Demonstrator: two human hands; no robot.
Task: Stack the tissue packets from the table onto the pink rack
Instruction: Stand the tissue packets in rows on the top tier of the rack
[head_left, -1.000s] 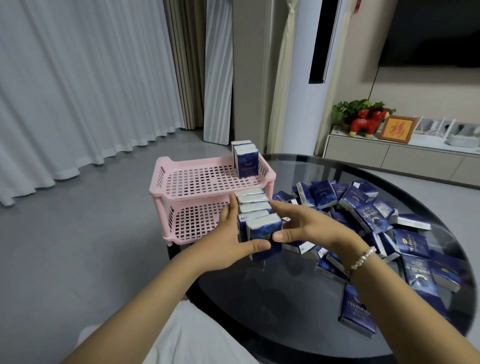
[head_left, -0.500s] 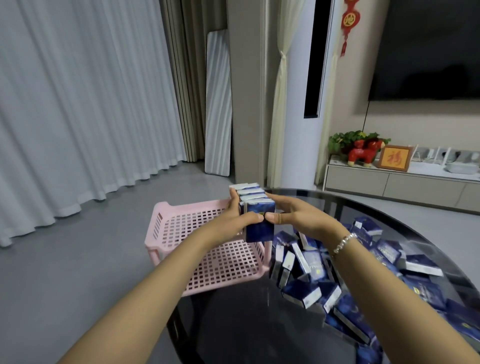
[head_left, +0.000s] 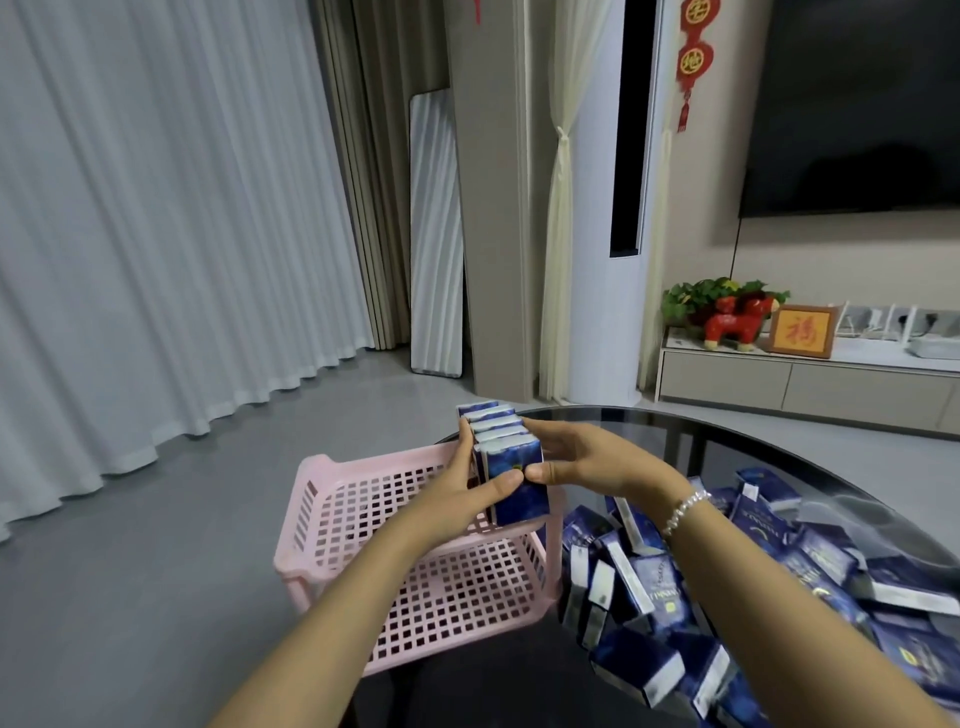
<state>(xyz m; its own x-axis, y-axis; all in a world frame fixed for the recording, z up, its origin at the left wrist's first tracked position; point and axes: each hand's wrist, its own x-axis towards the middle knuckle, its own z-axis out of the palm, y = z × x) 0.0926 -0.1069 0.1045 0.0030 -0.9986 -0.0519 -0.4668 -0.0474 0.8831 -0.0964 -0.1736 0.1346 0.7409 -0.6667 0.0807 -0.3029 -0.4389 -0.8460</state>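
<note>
Head view: left hand (head_left: 457, 493) and right hand (head_left: 587, 460) clamp packet row (head_left: 506, 457) above pink rack (head_left: 332, 499).

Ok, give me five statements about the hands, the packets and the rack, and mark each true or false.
1. Both hands clasp one row of tissue packets. True: left hand, right hand.
2. The row is held at the pink rack's upper tier. True.
3. The rack's lower tier is full of packets. False: no packets show on it.
4. A beaded bracelet is on the left wrist. False: it is on the right wrist.
5. Loose packets lie heaped on the glass table. True.
</note>
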